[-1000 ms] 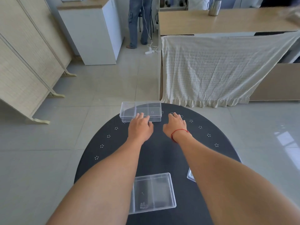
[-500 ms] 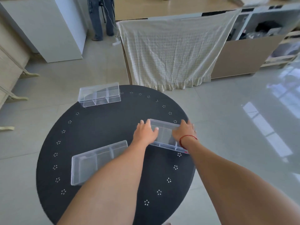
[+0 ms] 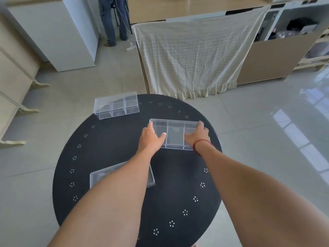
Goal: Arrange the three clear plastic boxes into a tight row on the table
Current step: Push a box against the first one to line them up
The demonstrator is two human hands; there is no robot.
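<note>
The left hand [image 3: 151, 138] and right hand [image 3: 197, 135] clasp the short ends of a clear, three-compartment rectangular plastic box [image 3: 175, 133] on the round black table [image 3: 114, 139]. A second clear box [image 3: 116, 105] sits at the far-left edge; a third [image 3: 99, 177] lies nearer, partly under the left forearm.

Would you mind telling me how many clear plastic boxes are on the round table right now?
3. One far box sits at the table's far left edge, one held box lies between both hands right of centre, and one near box lies partly hidden under the left forearm.
</note>
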